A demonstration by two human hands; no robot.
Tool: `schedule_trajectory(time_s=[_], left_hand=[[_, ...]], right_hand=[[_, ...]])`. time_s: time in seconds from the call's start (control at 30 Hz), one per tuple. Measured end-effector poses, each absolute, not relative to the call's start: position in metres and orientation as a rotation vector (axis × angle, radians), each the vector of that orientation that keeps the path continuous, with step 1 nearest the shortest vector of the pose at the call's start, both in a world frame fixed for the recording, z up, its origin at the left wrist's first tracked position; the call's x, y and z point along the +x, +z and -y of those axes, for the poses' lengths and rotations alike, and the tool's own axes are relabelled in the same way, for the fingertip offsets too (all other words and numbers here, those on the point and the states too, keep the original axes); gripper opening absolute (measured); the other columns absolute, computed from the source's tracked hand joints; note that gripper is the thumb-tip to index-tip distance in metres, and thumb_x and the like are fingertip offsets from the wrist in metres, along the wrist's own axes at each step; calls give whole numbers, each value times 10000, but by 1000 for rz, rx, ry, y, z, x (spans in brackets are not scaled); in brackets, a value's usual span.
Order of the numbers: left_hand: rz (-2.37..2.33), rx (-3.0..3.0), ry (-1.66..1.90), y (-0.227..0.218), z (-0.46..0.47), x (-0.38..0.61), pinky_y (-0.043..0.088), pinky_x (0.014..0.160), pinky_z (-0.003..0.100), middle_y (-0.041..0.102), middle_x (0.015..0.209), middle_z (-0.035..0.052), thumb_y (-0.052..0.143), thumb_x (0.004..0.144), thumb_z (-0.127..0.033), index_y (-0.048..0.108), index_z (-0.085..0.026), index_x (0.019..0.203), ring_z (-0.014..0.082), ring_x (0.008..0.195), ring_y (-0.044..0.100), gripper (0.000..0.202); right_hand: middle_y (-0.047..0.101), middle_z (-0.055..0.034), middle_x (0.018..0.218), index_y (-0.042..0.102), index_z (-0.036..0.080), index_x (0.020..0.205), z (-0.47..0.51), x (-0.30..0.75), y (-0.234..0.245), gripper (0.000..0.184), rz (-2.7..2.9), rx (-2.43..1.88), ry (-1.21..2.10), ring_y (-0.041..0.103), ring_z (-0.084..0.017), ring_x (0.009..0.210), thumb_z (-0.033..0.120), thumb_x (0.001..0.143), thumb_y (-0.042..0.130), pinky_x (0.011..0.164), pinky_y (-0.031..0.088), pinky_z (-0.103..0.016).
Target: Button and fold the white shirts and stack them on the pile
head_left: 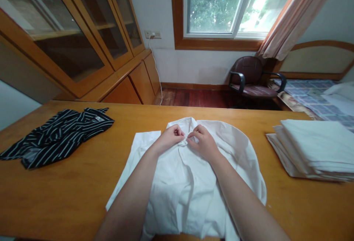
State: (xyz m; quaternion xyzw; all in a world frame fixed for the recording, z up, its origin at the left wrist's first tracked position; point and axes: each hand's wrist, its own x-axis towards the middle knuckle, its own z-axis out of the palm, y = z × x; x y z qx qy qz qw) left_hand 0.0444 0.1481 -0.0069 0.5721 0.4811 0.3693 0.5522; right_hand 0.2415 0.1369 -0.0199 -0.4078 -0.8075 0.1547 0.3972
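A white shirt (190, 182) lies spread on the wooden table in front of me, its sleeves out to the sides and its lower end at the near edge. Close to the collar, my left hand (172, 136) pinches the fabric with its fingers curled. My right hand (203, 141) grips the cloth just across from it, fingertips pressed together. The two hands almost meet at the shirt's front opening. Whether a button sits between the fingertips is too small to tell.
On the table (83, 196), a black striped garment (63, 134) lies crumpled at left. A stack of folded white cloth (318, 145) is at right. Beyond stand a glass-door cabinet (110, 56), an armchair (251, 75) and a bed (309, 89).
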Motion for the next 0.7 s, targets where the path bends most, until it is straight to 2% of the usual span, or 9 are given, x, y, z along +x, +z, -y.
schedule_trajectory(time_s=[0.7], left_hand=[[-1123,1340,866,-5,-147,46,426,692,253,637,842,0,698,674,-206,448,-193,731,132,741,586,257]], right_hand=[[577,-39,819,722,216,801,-136,241,-21,100,2089,-1089,290,552,-179,784,310,827,745,721,444,-295]])
